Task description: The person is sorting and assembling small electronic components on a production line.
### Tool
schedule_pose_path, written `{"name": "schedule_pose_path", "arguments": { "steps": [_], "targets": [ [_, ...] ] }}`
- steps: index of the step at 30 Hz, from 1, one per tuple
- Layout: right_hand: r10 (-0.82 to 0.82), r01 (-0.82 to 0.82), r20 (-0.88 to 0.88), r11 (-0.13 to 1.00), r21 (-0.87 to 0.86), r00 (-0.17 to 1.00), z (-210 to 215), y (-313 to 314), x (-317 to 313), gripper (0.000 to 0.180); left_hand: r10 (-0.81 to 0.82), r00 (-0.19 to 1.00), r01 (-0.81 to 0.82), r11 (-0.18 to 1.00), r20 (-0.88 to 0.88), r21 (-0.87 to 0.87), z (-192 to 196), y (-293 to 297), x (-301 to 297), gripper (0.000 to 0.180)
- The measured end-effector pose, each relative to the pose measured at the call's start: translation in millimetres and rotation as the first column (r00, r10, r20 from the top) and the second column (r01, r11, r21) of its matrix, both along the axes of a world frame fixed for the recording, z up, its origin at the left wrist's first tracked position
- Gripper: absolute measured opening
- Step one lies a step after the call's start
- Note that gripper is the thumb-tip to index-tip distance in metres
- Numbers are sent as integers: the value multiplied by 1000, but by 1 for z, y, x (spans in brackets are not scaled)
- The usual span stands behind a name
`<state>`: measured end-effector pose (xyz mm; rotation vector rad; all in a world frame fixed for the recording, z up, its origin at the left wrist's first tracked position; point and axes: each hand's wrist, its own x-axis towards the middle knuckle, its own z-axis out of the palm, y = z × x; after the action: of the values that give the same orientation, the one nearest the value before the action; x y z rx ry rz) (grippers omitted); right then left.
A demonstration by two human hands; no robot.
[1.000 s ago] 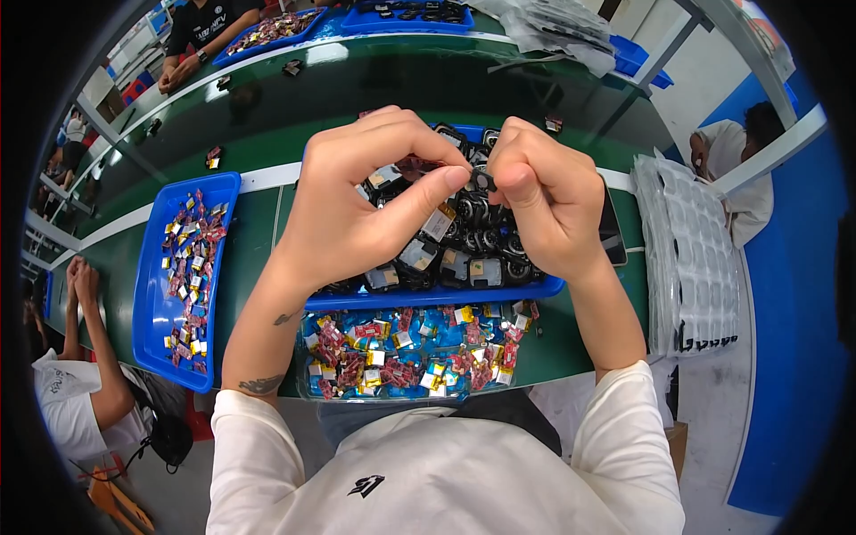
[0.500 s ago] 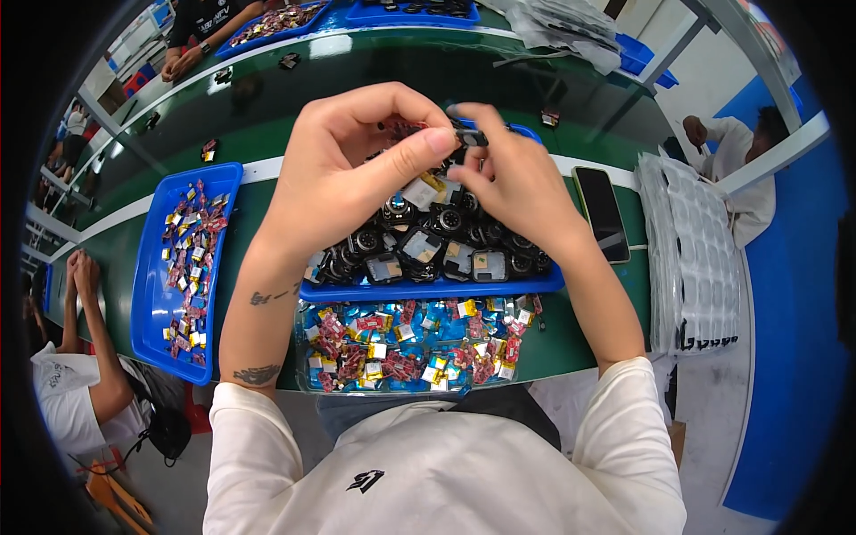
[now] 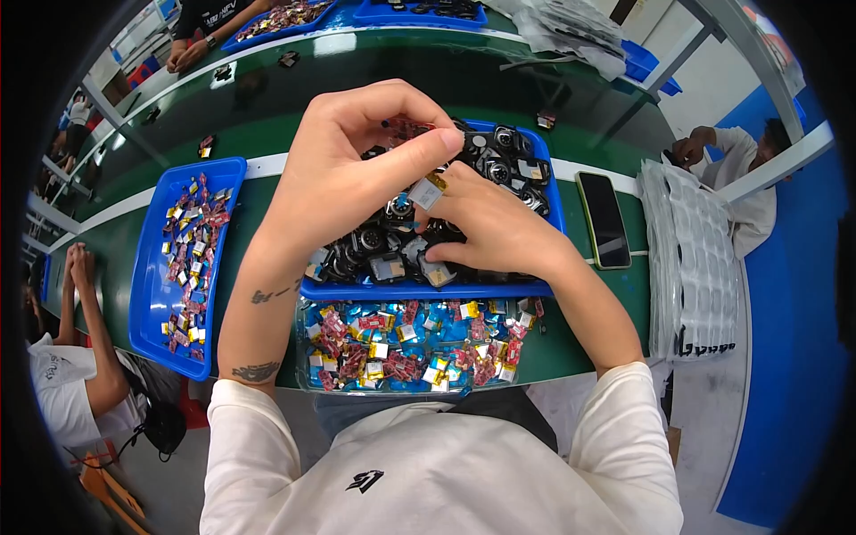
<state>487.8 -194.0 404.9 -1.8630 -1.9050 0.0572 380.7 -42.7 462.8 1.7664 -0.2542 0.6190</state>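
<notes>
My left hand (image 3: 357,169) is raised over the blue tray (image 3: 428,291), thumb and fingers pinched on a red circuit board (image 3: 406,129) that they partly hide. A small silver battery with yellow tape (image 3: 428,193) hangs below the left thumb; its join to the board is hidden. Under it, my right hand (image 3: 481,218) reaches down into the pile of black watch cases (image 3: 370,239), thumb and fingers apart, the thumb touching a case with a grey-and-tan inside (image 3: 437,271). Whether its other fingertips touch a case cannot be made out.
A clear tray of red boards and batteries (image 3: 406,361) lies nearest me. Another blue tray (image 3: 143,294) with similar parts stands left. To the right are a phone (image 3: 604,218) and stacked plastic trays (image 3: 691,259). Other people sit around the green bench.
My right hand has left the left fingertips and moved down into the watch cases, uncovering the tray's far right part. My left hand keeps its pinch almost in place.
</notes>
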Motion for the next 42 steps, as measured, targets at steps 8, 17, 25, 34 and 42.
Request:
{"name": "schedule_pose_path", "arguments": {
  "steps": [8,17,25,34,42],
  "targets": [
    [0,-1,-5,993,-117,1000,7,-4,-4,32,47,999,-48,998,12,50,-2,3,1,13],
    [24,9,-804,999,37,595,4,5,6,25,71,997,-71,996,-9,-55,3,-4,-3,13],
    [-106,238,-735,968,78,670,14,2,8,30,228,914,-100,929,-337,355,-4,-1,-3,13],
    [-133,303,-766,949,83,629,17,0,6,32,362,899,-231,870,-247,436,-5,-2,2,14],
    [-108,339,-802,933,123,587,15,0,5,32,410,879,-272,849,-241,452,-5,-5,2,14]
  ]
}}
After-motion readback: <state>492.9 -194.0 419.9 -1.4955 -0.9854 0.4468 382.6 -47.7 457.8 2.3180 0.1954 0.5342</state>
